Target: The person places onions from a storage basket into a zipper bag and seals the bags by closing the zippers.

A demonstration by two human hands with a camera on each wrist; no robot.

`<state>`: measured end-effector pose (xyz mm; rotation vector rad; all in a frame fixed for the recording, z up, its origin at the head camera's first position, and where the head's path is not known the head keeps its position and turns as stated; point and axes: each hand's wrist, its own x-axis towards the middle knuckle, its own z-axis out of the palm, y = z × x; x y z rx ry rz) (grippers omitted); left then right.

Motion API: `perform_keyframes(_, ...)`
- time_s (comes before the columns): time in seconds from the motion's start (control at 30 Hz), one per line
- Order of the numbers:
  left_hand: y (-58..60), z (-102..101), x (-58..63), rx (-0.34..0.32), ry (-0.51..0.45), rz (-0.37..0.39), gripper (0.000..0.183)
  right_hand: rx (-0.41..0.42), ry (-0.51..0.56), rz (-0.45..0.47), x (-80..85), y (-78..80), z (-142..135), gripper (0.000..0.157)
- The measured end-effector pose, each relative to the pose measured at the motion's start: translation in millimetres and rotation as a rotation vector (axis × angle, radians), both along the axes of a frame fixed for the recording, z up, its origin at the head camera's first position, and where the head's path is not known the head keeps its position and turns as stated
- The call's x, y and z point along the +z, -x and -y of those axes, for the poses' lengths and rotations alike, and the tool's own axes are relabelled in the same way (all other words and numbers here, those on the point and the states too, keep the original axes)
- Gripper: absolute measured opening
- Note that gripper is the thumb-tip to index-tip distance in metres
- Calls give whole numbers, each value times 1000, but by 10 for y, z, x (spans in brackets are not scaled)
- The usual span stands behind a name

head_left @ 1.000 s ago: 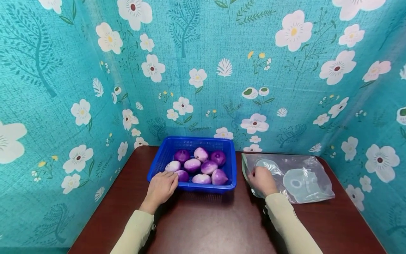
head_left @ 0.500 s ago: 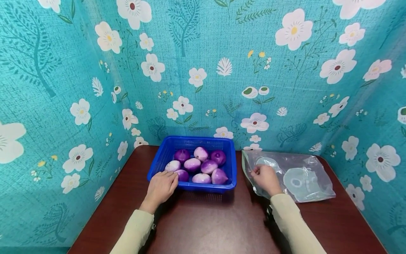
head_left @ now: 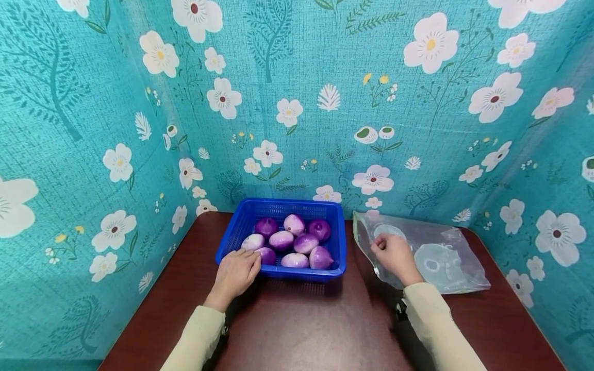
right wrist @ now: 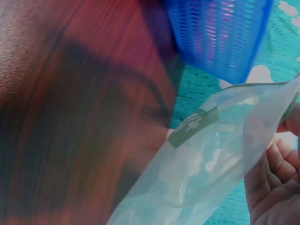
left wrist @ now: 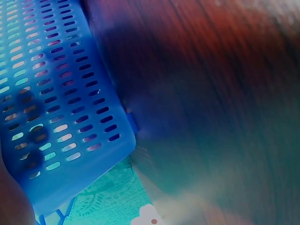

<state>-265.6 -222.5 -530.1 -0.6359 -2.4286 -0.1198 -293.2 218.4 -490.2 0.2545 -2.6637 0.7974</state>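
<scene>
My left hand (head_left: 235,270) holds the near left rim of a blue plastic basket (head_left: 297,276). Dark finger shapes show through the slotted wall of the basket (left wrist: 89,126) in the left wrist view. Several purple onions (head_left: 281,241), some with whitish skin, lie inside the basket. My right hand (head_left: 395,256) pinches the open-end edge of a clear plastic slider bag (head_left: 464,275) with pale printed shapes. That edge is raised off the table. In the right wrist view the bag (right wrist: 187,173) slants up towards the curled fingers (right wrist: 281,161); its contact with the fingertips is partly hidden.
Basket and bag lie towards the back of a dark reddish-brown table (head_left: 297,330). A turquoise flowered cloth (head_left: 306,149) hangs behind the table and along both sides.
My right hand has shifted slightly right, with the bag's left edge now lifted and standing more upright. My left hand and the basket stay where they were.
</scene>
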Motion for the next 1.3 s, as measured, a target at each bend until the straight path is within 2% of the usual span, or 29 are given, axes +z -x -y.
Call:
perform_keyframes(0.2, 1, -2, 14, 7, -2, 9, 26, -1, 16, -45, 212, -81, 1, 12)
perform_keyframes(0.33, -10, 1, 13, 3, -7, 22, 26, -3, 42, -37, 327, -140, -4, 11)
perform_keyframes(0.57, -7, -4, -1, -5, -15, -9, 25, 4, 85, -22, 458, -221, -11, 12)
perform_keyframes(0.93, -6, -20, 13, 20, -29, 19, 26, 0, 113, 11, 546, -274, -12, 15)
perform_keyframes(1.13, -24, -44, 17, 50, -61, 72, 22, 0, 119, 23, 520, -270, -28, 15)
perform_keyframes(1.2, -34, -80, 42, 43, -90, 58, 18, 1, 123, 23, 513, -271, -32, 14)
perform_keyframes(1.3, -32, -240, 122, -7, -140, 4, 12, 6, 133, 22, 516, -272, -49, 14)
